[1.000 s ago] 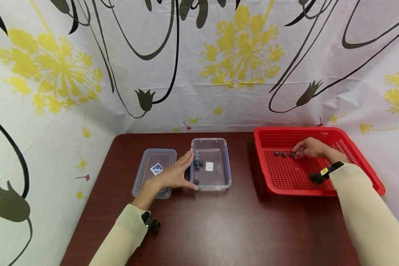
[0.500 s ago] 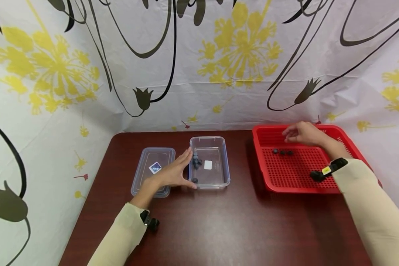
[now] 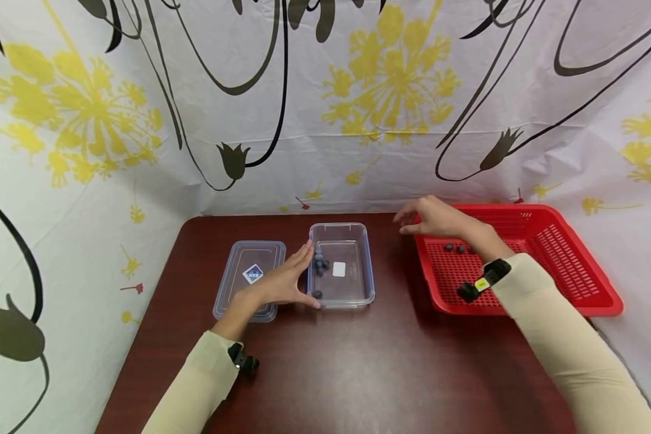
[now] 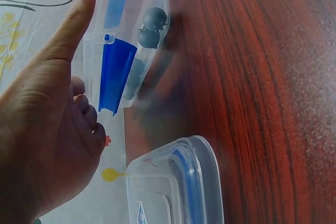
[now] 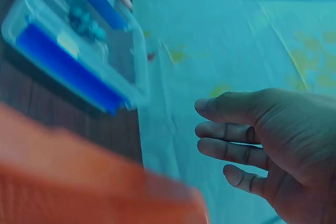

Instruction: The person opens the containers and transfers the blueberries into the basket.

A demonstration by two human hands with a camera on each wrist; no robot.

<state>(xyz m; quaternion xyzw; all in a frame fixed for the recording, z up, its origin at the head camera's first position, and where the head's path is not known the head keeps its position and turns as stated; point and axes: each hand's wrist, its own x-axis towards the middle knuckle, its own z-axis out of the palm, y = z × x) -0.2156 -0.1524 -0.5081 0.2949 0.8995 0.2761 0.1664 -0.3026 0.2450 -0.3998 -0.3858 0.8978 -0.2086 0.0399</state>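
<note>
In the head view my left hand (image 3: 273, 286) is spread along the left side of a clear plastic container (image 3: 361, 299), thumb by its near corner and fingertips at the rim. Several blueberries (image 3: 320, 265) lie inside along its left wall; two of them (image 4: 152, 22) show closely through the wall in the left wrist view. My right hand (image 3: 436, 218) hangs over the far left corner of a red basket (image 3: 521, 307), with loosely bent fingers pointing toward the container. I cannot tell whether it holds a blueberry. Blueberries (image 3: 460, 249) also lie in a row in the basket.
A clear lid (image 3: 235, 265) with a blue-and-white label lies left of the container, partly under my left forearm. The dark wooden table (image 3: 358, 374) meets a patterned white cloth (image 3: 314, 175) behind. The basket's near wall (image 5: 79, 177) looms blurred in the right wrist view.
My right hand has risen from beside the blueberries in the basket and moved left to the basket's far left corner. My left hand has stayed on the container.
</note>
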